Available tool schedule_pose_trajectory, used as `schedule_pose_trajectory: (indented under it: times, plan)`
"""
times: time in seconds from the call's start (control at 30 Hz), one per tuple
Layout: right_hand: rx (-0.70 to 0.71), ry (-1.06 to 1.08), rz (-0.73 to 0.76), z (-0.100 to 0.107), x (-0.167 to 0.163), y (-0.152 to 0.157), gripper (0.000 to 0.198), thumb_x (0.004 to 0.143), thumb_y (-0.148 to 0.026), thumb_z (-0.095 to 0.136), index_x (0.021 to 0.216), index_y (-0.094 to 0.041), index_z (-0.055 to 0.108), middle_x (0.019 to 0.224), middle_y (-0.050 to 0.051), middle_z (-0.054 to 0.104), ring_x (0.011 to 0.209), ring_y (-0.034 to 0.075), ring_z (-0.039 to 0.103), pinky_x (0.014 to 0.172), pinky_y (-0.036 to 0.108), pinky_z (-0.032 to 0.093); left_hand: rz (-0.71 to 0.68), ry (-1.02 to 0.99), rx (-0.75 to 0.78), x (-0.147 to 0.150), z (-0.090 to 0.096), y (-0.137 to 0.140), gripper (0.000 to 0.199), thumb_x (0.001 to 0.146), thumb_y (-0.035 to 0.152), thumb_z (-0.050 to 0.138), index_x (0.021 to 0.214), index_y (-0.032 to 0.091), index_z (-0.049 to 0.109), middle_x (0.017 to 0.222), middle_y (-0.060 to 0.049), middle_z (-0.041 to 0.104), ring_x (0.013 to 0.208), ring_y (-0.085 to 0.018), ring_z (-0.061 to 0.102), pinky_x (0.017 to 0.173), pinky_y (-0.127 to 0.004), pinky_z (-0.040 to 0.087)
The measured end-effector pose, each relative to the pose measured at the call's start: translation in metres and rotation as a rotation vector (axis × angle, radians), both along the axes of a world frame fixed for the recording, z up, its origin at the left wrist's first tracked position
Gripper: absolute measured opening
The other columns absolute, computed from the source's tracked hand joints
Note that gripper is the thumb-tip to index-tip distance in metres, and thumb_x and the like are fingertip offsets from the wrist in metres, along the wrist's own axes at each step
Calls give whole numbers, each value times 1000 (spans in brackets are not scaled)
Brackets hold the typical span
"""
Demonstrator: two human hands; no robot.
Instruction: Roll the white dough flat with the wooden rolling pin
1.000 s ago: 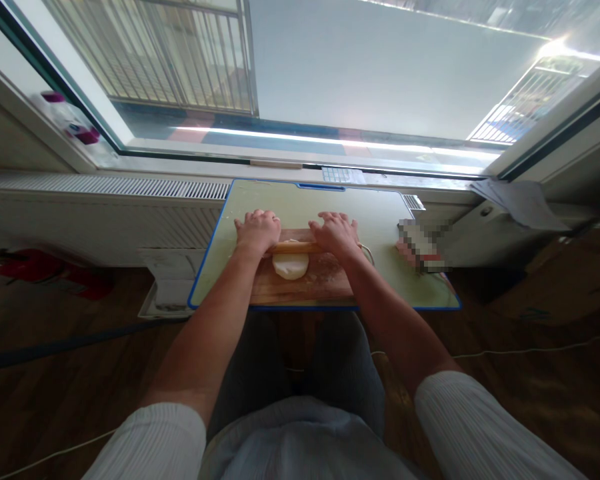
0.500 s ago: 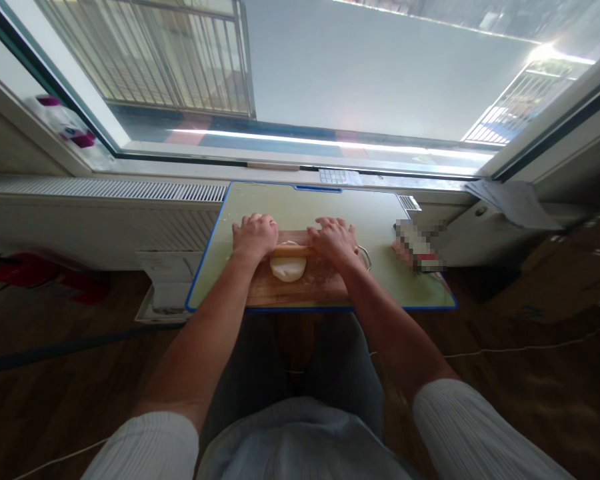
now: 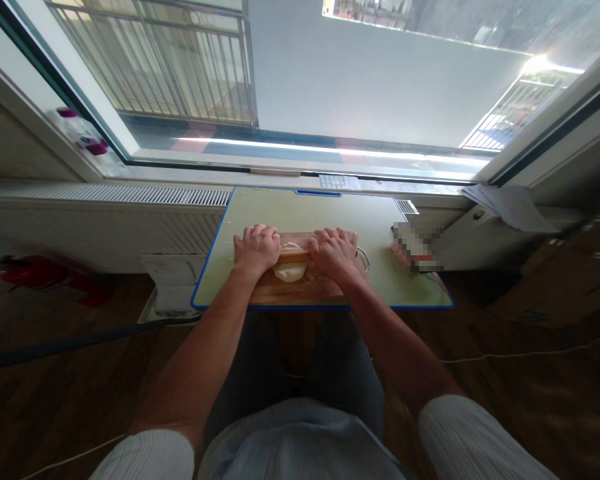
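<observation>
A wooden rolling pin [image 3: 295, 256] lies across a pale piece of dough [image 3: 290, 272], which shows on both its near and far sides. My left hand [image 3: 257, 247] is closed over the pin's left end. Over its right part, my right hand [image 3: 334, 249] presses down with curled fingers. Beneath the dough is a wooden cutting board [image 3: 300, 293] with a metal handle [image 3: 365, 259] at its right side. The ends of the pin are mostly hidden by my hands.
A blue-edged, pale green table [image 3: 370, 210] carries the board. A blurred-out object [image 3: 415, 247] lies on its right part. Behind stand a radiator [image 3: 130, 193] and a window; a red fire extinguisher [image 3: 55, 277] is on the left, papers [image 3: 510, 203] on the right.
The rolling pin has come slightly nearer over the dough, and more dough shows on its far side. My right hand's fingers have closed more. The whole view has shifted a little.
</observation>
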State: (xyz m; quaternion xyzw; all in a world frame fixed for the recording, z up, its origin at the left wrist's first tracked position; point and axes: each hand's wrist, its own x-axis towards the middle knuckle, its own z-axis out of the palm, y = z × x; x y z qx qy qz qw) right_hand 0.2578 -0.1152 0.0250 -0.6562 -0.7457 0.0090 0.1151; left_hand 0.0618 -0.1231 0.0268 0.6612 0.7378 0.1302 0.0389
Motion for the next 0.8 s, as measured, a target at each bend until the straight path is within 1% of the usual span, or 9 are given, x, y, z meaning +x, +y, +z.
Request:
schedule_pose_trajectory:
  times: [0.13, 0.27, 0.37, 0.43, 0.5, 0.57, 0.67, 0.8]
  plan:
    - [22, 9, 3, 3, 2, -14, 47, 111, -47, 38, 137, -29, 73, 149, 7, 69, 145, 35, 48, 129, 65, 23, -10, 3, 28, 3, -1, -10, 44, 106, 37, 37, 129, 30, 74, 147, -10, 69, 132, -34, 58, 115, -56, 41]
    - [42, 27, 27, 3, 5, -25, 50, 112, -51, 36, 142, -28, 69, 156, 9, 64, 150, 36, 44, 130, 69, 19, -20, -13, 94, 4, -5, -21, 44, 106, 38, 38, 130, 30, 74, 148, -9, 69, 135, -33, 56, 121, -56, 35]
    - [58, 37, 9, -1, 6, -31, 54, 113, -57, 33, 146, -29, 66, 162, 9, 59, 156, 36, 37, 131, 71, 13, -9, -38, 167, 6, -9, -29, 45, 108, 39, 36, 131, 30, 74, 148, -10, 69, 138, -33, 55, 128, -60, 26]
    - [76, 43, -2, -5, 6, -35, 57, 113, -60, 32, 147, -29, 64, 164, 9, 57, 159, 36, 34, 132, 71, 11, 22, -53, 206, 8, -12, -35, 46, 109, 39, 34, 131, 30, 73, 148, -11, 69, 140, -34, 53, 131, -65, 17]
    - [103, 50, -4, -9, 6, -39, 59, 113, -62, 32, 148, -27, 63, 165, 10, 56, 160, 36, 32, 132, 72, 10, 56, -56, 228, 11, -14, -40, 45, 110, 40, 33, 131, 29, 72, 148, -12, 69, 142, -34, 52, 133, -67, 12]
    - [123, 61, -10, -13, 7, -42, 60, 113, -63, 33, 149, -25, 63, 165, 11, 56, 160, 36, 32, 131, 73, 10, 71, -54, 240, 14, -16, -44, 45, 110, 40, 33, 132, 29, 71, 149, -12, 68, 144, -33, 51, 133, -67, 11]
    - [125, 70, -26, -16, 7, -44, 62, 113, -64, 34, 149, -24, 63, 165, 12, 56, 160, 37, 33, 131, 72, 11, 66, -61, 244, 17, -18, -47, 46, 111, 39, 31, 134, 28, 69, 150, -12, 68, 144, -32, 52, 133, -65, 15]
    - [125, 66, -27, -14, 6, -39, 61, 112, -65, 35, 146, -25, 65, 163, 12, 58, 158, 36, 35, 132, 69, 12, 64, -60, 198, 16, -17, -42, 45, 110, 43, 36, 138, 29, 68, 153, -12, 66, 146, -34, 50, 132, -66, 18]
